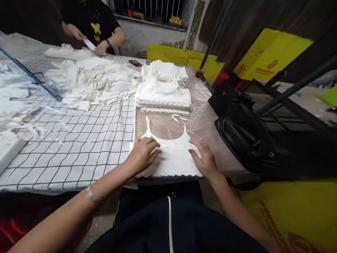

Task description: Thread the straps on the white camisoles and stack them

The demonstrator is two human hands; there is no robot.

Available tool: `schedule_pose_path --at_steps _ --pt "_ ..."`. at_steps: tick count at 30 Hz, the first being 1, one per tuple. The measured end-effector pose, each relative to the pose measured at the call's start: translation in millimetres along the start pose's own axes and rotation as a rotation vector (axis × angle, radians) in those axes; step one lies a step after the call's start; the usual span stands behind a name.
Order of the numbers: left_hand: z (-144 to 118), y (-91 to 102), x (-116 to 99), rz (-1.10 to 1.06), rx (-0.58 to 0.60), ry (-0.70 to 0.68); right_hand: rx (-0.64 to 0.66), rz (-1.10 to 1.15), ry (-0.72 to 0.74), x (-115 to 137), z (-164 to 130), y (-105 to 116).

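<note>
Camisole, white, flat at table's near edge; left hand and right hand rest on it, palms down, fingers spread, gripping nothing. Step judged: smoothing before folding; next needs pinching an edge. Folded stack beyond, black bag close right, checked cloth open left.

folded stack ahead, black bag right

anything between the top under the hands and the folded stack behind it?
Head view: only a loose white strap on the plastic-covered table, between the white top and the folded stack. The rest of that stretch is bare.
</note>
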State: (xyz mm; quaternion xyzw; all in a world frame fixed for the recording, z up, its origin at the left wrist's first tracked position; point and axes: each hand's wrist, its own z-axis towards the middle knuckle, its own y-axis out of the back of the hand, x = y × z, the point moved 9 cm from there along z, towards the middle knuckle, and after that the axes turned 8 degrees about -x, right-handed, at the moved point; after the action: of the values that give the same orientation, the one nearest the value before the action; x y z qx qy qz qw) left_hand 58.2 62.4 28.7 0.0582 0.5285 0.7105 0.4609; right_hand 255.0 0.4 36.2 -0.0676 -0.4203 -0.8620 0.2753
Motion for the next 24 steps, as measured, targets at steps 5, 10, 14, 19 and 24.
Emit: schedule_pose_path --at_steps 5,10,14,19,24 --pt "118.9 -54.7 -6.3 0.139 0.055 -0.043 0.325 -0.145 0.002 16.2 -40.9 -48.8" --pt "181.2 -106.9 -8.2 0.275 0.351 -0.088 0.311 -0.131 -0.071 18.7 -49.8 -49.2" --pt "200.8 -96.1 -10.2 0.265 0.485 0.001 0.226 0.139 -0.223 12.4 -47.5 -44.8" --pt "176.3 -61.1 -48.8 0.098 0.635 0.144 -0.016 1.010 -0.885 -33.0 -36.3 -49.2" --pt "142.6 -35.5 -101.7 -0.166 0.728 -0.011 -0.018 1.672 -1.335 -36.5 -23.9 -65.3"
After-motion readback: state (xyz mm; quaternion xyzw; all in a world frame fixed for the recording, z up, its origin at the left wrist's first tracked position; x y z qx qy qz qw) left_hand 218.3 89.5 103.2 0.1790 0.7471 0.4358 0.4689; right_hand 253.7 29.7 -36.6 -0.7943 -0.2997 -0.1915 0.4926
